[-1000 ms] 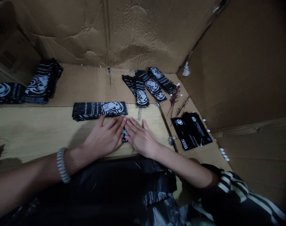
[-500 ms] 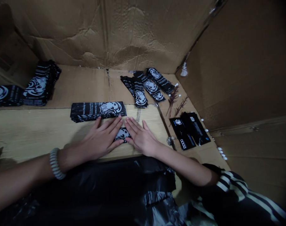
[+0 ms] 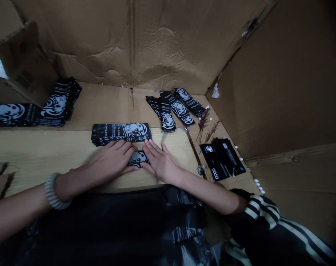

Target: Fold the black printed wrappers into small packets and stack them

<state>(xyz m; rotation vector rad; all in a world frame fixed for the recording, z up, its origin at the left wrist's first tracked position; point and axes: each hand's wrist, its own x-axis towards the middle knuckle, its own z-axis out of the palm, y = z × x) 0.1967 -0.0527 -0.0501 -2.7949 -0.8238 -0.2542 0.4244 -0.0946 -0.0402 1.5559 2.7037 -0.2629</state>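
A black printed packet [image 3: 139, 159] with a white cartoon face lies low on the pale board, showing between my two hands. My left hand [image 3: 111, 159] covers its left end, with bent fingers over the far edge and the thumb along the near edge. On the right end rests my right hand [image 3: 162, 162], its fingers straighter along the far side and its thumb at the near side. Both palms hide the packet's ends, so I cannot tell whether it is one or a stack. Just beyond my fingertips lies a fanned stack of like packets [image 3: 120, 132].
More packet stacks lie at the back [image 3: 180, 109] and far left [image 3: 57, 105], beside a cardboard box [image 3: 32, 74]. Two black pouches [image 3: 223, 159], brown twigs [image 3: 204, 123] and white bits are on the right. Cardboard walls [image 3: 162, 44] rise behind and right; black plastic [image 3: 115, 225] covers the front.
My left fingers have gone from stretched flat to bent over the packet. The right hand has shifted slightly left. The camera view has turned a little, showing more of the box at left.
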